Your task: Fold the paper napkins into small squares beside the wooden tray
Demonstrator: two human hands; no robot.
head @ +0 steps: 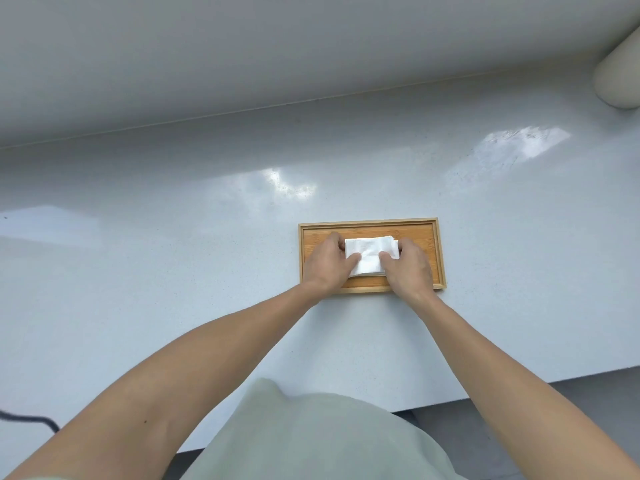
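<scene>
Far left there's just a dark cable [31, 419] creeping in at the counter's [173, 271] near edge, nothing to do with the job. Moving right, the left hand [327, 263] is curled over the left side of the napkins [370, 254], thumb on top, fingers tucked round the far edge. The napkins are a small white stack sitting inside the tray [372, 225], not beside it yet. Then the right hand [408, 265] mirrors it, gripping the right side, so both hands are clamped on the same stack, close together.

My guess is this is the pick-up. To do it well I'd pinch the whole stack evenly from both ends, lift straight up so the thin sheets don't slide apart, and set them on bare counter next to the tray before folding one at a time.

Top right corner has a pale cylinder [620, 77], can't tell what. No brands, labels or writing anywhere I can read.
</scene>
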